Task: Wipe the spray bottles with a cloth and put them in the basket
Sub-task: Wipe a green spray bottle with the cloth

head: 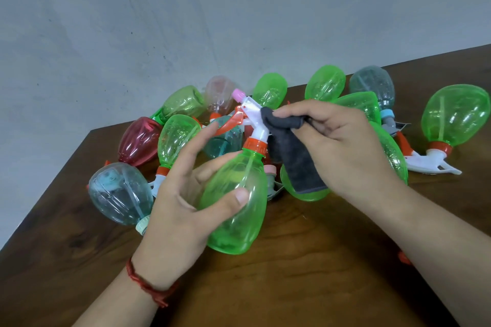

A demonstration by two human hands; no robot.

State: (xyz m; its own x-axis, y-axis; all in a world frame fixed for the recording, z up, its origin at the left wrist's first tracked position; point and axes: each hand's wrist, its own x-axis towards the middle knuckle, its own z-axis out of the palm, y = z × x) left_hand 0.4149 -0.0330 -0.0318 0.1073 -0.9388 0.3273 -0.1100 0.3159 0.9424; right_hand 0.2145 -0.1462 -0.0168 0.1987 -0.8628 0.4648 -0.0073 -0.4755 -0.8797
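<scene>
My left hand (183, 194) grips a green spray bottle (239, 210) by its body, holding it upright over the table. Its orange collar, white sprayer head (252, 114) and pink nozzle point up and away. My right hand (342, 146) pinches a dark grey cloth (289, 146) against the back of the sprayer head; the rest of the cloth hangs down beside the bottle's neck. No basket is in view.
Several more spray bottles lie in a heap behind my hands on the brown wooden table (292, 273): green ones (454, 117), a red one (138, 141), clear bluish ones (119, 194) and a pinkish one (220, 93). The table's left edge runs diagonally; a grey wall stands behind.
</scene>
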